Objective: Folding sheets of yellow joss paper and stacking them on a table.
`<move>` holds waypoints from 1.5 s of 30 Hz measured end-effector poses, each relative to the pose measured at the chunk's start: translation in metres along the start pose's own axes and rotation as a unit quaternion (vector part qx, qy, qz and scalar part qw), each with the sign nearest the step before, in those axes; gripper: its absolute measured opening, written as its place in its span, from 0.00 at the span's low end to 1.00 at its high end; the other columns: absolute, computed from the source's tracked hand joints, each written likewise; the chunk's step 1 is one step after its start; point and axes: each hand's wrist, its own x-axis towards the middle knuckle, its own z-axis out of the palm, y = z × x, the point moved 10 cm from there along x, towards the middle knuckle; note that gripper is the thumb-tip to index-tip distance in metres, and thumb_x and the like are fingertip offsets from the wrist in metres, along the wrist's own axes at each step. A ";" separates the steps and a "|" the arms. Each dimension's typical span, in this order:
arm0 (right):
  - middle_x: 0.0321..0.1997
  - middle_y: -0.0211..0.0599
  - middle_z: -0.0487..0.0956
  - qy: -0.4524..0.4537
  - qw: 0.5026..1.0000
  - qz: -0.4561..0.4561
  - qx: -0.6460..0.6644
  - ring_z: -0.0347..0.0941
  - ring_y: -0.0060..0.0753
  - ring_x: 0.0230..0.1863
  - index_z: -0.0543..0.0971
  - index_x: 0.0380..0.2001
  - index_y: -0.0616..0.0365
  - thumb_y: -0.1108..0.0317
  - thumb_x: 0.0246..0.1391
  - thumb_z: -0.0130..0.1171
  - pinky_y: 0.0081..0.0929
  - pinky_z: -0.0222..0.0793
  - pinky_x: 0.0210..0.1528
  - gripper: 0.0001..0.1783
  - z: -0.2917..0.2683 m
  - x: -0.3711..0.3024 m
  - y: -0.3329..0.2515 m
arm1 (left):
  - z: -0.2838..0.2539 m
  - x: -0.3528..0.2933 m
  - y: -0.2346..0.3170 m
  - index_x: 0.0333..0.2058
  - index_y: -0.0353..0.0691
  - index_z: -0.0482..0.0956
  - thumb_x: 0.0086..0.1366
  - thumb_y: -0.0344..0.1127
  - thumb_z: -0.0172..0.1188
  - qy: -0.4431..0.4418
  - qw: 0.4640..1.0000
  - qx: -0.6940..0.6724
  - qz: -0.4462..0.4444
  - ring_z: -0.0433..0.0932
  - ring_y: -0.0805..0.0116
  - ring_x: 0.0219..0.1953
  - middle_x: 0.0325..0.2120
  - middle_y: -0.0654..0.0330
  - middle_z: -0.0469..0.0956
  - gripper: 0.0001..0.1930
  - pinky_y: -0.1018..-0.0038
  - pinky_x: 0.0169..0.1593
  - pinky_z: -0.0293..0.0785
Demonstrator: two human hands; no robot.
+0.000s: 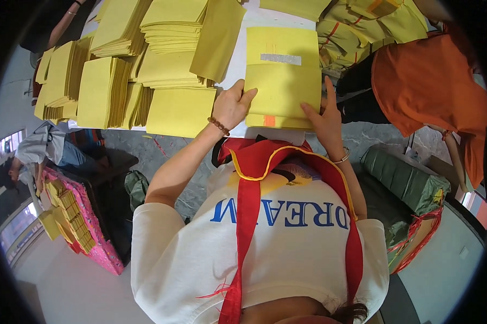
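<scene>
Head view: the person stands at a white table (238, 65) and works a small stack of yellow paper sheets (281, 89) lying at its near edge. The left hand (231, 105) rests on the left edge of the stack, fingers curled over the margin and thumb laid on top; it steadies the paper rather than clamping it. The right hand (325, 116) lies open at the lower right corner, fingers spread flat, index finger pointing up along the right edge. The top sheet carries a silver foil patch (281, 59) near its far end, and an orange tab (269, 120) shows at the near edge.

Step in hand, as judged: squaring the stack, both hands pressing its opposite sides into line.

The next move calls for an even grip on both side edges, so that the thin sheets do not fan or slide apart.

To the left, further piles of yellow paper (108, 81) stand close together. A person in an orange shirt (427, 81) stands to the right, hands not at this stack
</scene>
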 end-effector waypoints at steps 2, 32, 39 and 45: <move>0.47 0.43 0.76 -0.005 0.999 0.037 0.016 0.71 0.23 0.44 0.60 0.60 0.60 0.68 0.49 0.60 0.20 0.66 0.46 0.34 0.001 0.000 0.010 | 0.000 0.003 0.011 0.28 0.34 0.67 0.62 0.44 0.53 -0.030 0.997 0.059 -0.034 0.72 0.43 0.21 0.15 0.45 0.71 0.16 0.57 0.25 0.66; 0.41 0.53 0.77 0.059 0.995 -0.006 -0.074 0.75 0.47 0.42 0.70 0.52 0.59 0.62 0.47 0.59 0.32 0.69 0.43 0.28 0.001 0.007 0.004 | 0.022 -0.019 0.124 0.47 0.39 0.70 0.59 0.38 0.55 0.013 0.929 0.236 0.285 0.69 0.57 0.47 0.44 0.53 0.72 0.18 0.64 0.48 0.64; 0.45 0.54 0.75 0.070 0.993 -0.050 -0.085 0.74 0.47 0.44 0.70 0.52 0.60 0.63 0.47 0.59 0.32 0.68 0.43 0.28 -0.001 0.008 0.000 | 0.066 -0.004 0.094 0.54 0.45 0.66 0.58 0.47 0.55 -0.005 0.889 0.327 0.320 0.57 0.54 0.59 0.58 0.53 0.60 0.26 0.56 0.59 0.53; 0.59 0.43 0.65 0.104 0.919 -0.171 -0.339 0.64 0.39 0.57 0.69 0.54 0.55 0.59 0.45 0.60 0.42 0.57 0.55 0.31 0.002 -0.023 -0.039 | 0.072 -0.001 0.087 0.56 0.48 0.64 0.59 0.48 0.54 -0.011 0.891 0.329 0.313 0.55 0.54 0.60 0.59 0.53 0.58 0.27 0.56 0.61 0.49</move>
